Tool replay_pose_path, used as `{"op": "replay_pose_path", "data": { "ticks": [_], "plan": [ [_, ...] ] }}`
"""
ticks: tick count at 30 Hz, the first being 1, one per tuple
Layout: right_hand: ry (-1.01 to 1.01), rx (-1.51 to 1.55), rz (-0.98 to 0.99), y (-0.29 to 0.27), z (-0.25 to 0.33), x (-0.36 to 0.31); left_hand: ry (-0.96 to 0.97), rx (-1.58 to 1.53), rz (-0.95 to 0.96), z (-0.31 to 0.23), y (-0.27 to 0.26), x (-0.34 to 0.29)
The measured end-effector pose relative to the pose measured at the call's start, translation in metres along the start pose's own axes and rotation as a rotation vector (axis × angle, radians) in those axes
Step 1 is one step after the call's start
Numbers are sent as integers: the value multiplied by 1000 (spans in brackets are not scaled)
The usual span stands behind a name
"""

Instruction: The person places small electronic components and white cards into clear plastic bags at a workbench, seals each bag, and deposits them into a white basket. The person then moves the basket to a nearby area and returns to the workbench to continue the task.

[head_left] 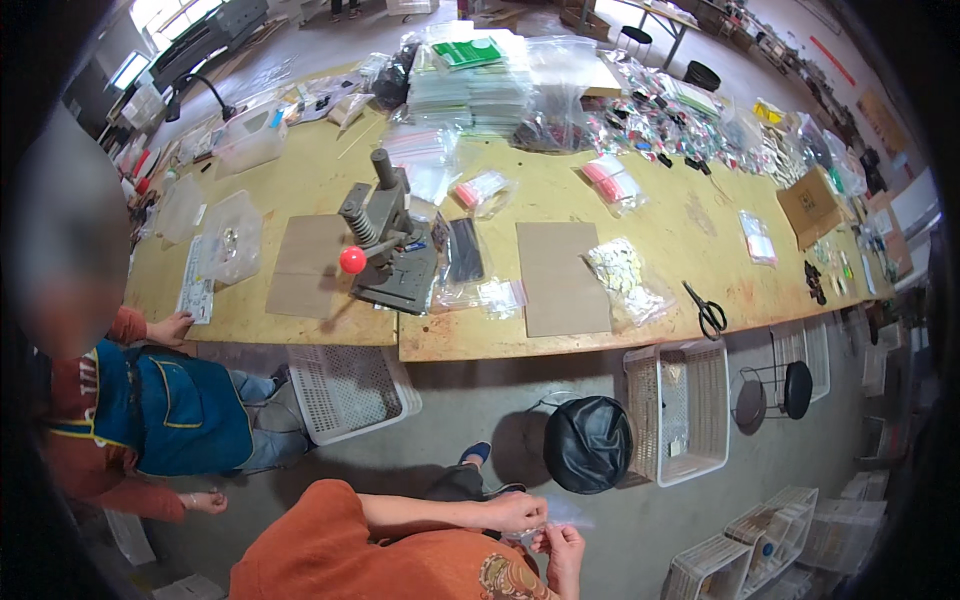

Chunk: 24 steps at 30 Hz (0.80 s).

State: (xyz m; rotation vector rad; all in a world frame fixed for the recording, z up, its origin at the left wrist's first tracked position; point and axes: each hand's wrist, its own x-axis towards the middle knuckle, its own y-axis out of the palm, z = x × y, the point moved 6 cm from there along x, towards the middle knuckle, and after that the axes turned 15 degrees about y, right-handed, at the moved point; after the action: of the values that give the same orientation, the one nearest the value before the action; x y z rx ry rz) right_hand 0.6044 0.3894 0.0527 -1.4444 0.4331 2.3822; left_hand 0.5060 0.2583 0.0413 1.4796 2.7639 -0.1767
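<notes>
My left hand (516, 512) reaches in from an orange sleeve, its fingers pinched together on a small clear plastic bag (572, 514). Close beside it, my right hand (563, 547) also has its fingers closed at the bag's edge. The bag is thin and see-through, and whatever may be inside is too small to make out. Both hands are low in front of my body, away from the table. Nearest to them is a stool (588, 445) with a black padded seat.
Across the yellow work table (460, 345) stand a hand press (385, 250) with a red knob, cardboard sheets (562, 280), black scissors (706, 310) and stacked plastic bags (470, 90). White crates (680, 410) sit on the floor. A person in a blue apron (190, 410) is at the left.
</notes>
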Motion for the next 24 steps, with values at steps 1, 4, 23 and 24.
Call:
{"op": "replay_pose_path", "data": {
  "ticks": [1,4,23,24],
  "plan": [
    [4,5,-3,2,5,-3,-20,40,-75,1,-5,3],
    [24,31,-17,6,15,-16,-67,75,-225,2,-16,12],
    [-67,77,27,-197,-39,-28,-54,365,-43,-59,147,136],
    [-49,39,20,-221,-47,-31,56,396,23,-64,176,145]
  ]
}}
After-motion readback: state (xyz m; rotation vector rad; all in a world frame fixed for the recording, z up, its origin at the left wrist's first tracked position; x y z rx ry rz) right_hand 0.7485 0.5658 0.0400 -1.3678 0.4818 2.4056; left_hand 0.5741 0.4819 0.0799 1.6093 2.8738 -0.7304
